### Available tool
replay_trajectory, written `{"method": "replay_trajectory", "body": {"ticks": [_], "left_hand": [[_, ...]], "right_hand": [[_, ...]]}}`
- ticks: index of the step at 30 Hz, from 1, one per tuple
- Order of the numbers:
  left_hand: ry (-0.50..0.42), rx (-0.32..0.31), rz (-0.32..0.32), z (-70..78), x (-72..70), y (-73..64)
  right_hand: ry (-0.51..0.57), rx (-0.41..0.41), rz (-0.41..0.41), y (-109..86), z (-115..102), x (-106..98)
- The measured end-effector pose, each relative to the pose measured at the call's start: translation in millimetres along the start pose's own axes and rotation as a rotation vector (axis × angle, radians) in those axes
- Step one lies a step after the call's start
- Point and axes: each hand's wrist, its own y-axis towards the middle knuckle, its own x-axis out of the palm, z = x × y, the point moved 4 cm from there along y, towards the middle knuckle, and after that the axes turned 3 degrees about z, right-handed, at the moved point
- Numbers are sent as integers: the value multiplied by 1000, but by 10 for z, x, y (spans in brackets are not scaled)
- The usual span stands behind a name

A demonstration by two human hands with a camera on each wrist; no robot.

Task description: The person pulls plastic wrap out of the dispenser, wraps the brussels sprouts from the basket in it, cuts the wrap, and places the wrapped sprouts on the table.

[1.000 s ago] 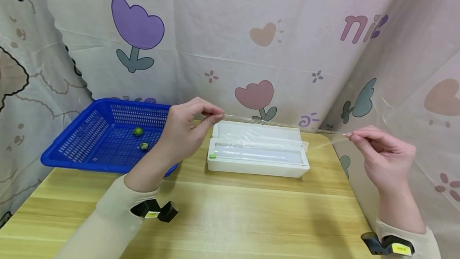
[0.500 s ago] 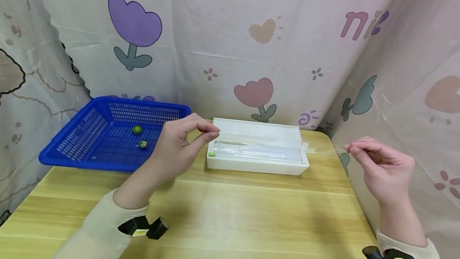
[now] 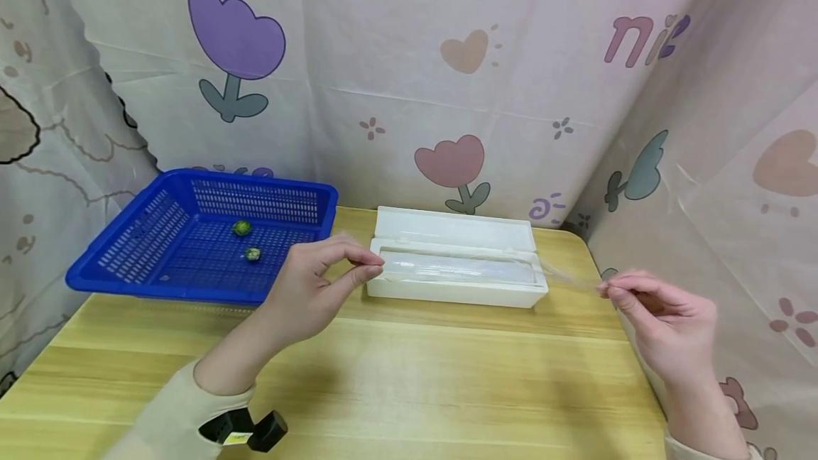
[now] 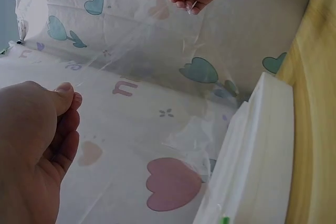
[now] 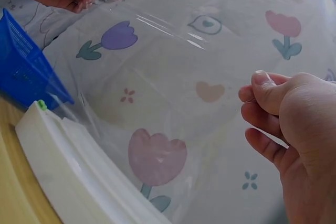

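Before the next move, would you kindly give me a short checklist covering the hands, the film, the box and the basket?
1. Left hand pinching the clear film: ok.
2. Right hand pinching the clear film: ok.
3. Lid of the white box open: ok.
4. Film cut free: cannot tell; it reaches down to the box in the right wrist view.
5. Two small green items inside the blue basket: ok.

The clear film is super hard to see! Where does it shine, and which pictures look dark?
Right wrist view: dim, with white glare streaks on the clear film; left wrist view: dim too, film only faint; head view: brightest, with soft shadows on the table and glints in the opening of the white box.
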Motion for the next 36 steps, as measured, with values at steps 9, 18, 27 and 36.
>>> {"method": "replay_trajectory", "body": {"ticks": [9, 18, 27, 36], "left_hand": [[-27, -22, -48, -113, 72, -233], [-98, 11, -99, -166, 147, -461], [-137, 7, -128, -196, 213, -671], [-155, -152, -194, -309, 295, -938]], "right_hand": [[-69, 78, -44, -275, 100, -89], [-97, 149, -69, -590, 157, -124], [-137, 225, -53, -929, 178, -126], [-234, 393, -61, -1254, 221, -175]]}}
